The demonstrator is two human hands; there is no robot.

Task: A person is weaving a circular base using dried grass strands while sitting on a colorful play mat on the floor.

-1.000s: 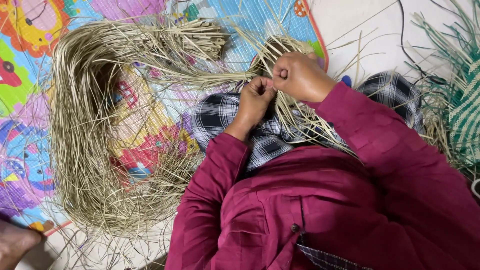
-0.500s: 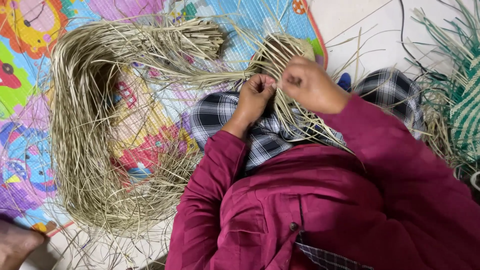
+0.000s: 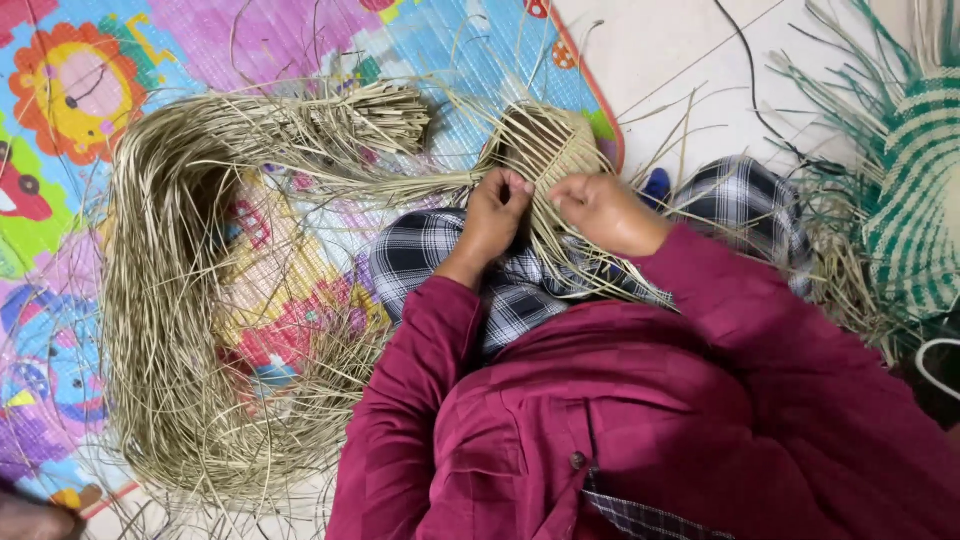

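Sitting on the floor, you have a small woven piece (image 3: 545, 145) of pale straw right in front of your knees. Your left hand (image 3: 495, 215) sits at its near edge with the fingers curled shut on a few straw strands. Your right hand (image 3: 600, 212) is just beside it, on the right of the woven piece, and its fingers are pinched together on more strands. The two hands are near each other but do not touch.

Left of the woven piece lies a big bundle of loose straw (image 3: 180, 320), bent like a loop on the bright play mat (image 3: 80, 90). The bundle's cut ends point toward the woven piece and stop close to its left side. The mat's red edge runs just right of the woven piece, and past that edge is bare pale floor (image 3: 680, 50) with a few stray strands and a thin black cord (image 3: 750, 70). That is the most open room. Far right of the woven piece sits a green and white striped woven thing (image 3: 915, 200) with loose green ends.

Since half a second ago, your right hand has slid down and a bit away from the left one. The woven piece shows more now. The straw bundle has stayed put.
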